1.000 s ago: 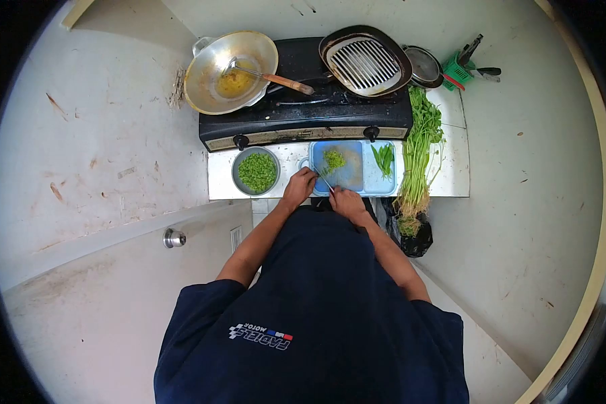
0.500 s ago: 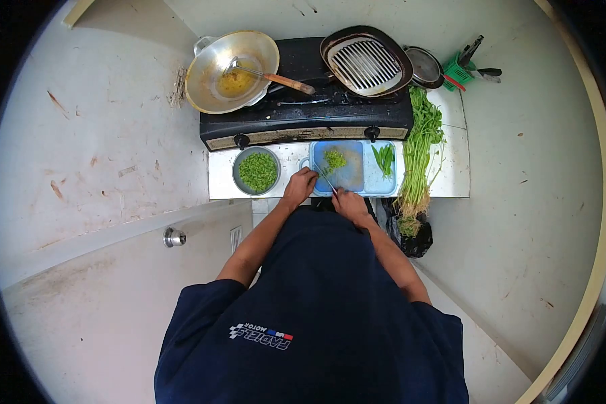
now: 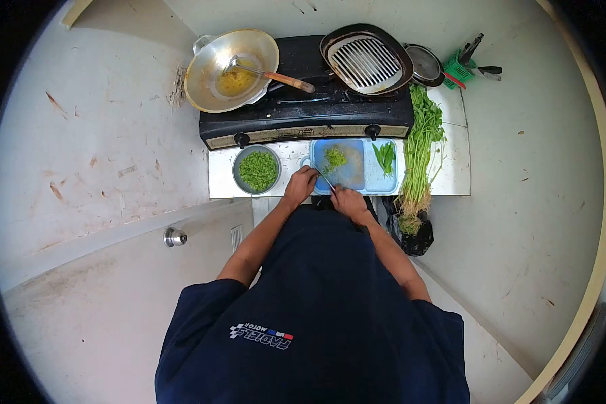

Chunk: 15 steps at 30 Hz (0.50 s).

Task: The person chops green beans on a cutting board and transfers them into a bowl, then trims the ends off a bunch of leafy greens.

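Note:
A blue chopping board (image 3: pixel 353 180) lies at the counter's front edge, with a small heap of chopped greens (image 3: pixel 334 157) on it. My right hand (image 3: pixel 348 202) is closed round the handle of a knife (image 3: pixel 325 178), whose blade slants up and left over the board. At the board's left edge, my left hand (image 3: pixel 303 183) has its fingers pressed together close to the blade; what they pinch, if anything, is too small to make out. Several green chillies or pods (image 3: pixel 384 159) lie on the lighter right part of the board. A grey bowl (image 3: pixel 236 176) of chopped greens stands to the left.
Behind the board is a black stove (image 3: pixel 303 121) bearing a wok (image 3: pixel 202 84) with a wooden-handled ladle (image 3: pixel 286 81) and a grill pan (image 3: pixel 398 50). Rooted leafy greens (image 3: pixel 421 145) hang over the counter edge at right. A green basket (image 3: pixel 456 73) holds utensils. Walls enclose both sides.
Almost nothing differs. Both hands and the knife stay in nearly the same place, and the whole view has shifted very slightly.

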Each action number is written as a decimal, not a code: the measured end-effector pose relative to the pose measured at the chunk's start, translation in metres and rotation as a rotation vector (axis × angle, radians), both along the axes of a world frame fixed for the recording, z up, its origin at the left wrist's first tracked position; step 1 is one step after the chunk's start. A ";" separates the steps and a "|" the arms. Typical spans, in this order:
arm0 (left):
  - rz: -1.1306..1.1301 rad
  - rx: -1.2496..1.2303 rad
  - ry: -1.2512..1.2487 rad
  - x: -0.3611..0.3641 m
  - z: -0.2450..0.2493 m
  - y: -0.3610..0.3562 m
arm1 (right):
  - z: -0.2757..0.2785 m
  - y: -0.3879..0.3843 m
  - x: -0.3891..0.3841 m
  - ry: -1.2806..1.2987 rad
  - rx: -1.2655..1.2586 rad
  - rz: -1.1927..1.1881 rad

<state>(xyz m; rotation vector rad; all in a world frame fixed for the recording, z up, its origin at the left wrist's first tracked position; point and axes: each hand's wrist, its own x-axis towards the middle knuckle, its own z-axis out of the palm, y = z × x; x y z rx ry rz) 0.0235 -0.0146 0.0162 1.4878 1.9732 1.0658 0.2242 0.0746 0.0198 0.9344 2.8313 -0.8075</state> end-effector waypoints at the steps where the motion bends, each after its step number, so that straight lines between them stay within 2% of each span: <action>1: 0.007 -0.001 -0.007 0.000 0.001 0.000 | 0.002 0.000 0.003 -0.033 -0.006 0.004; 15: 0.027 -0.024 -0.016 -0.001 -0.007 -0.002 | 0.012 0.000 0.005 -0.055 -0.068 0.000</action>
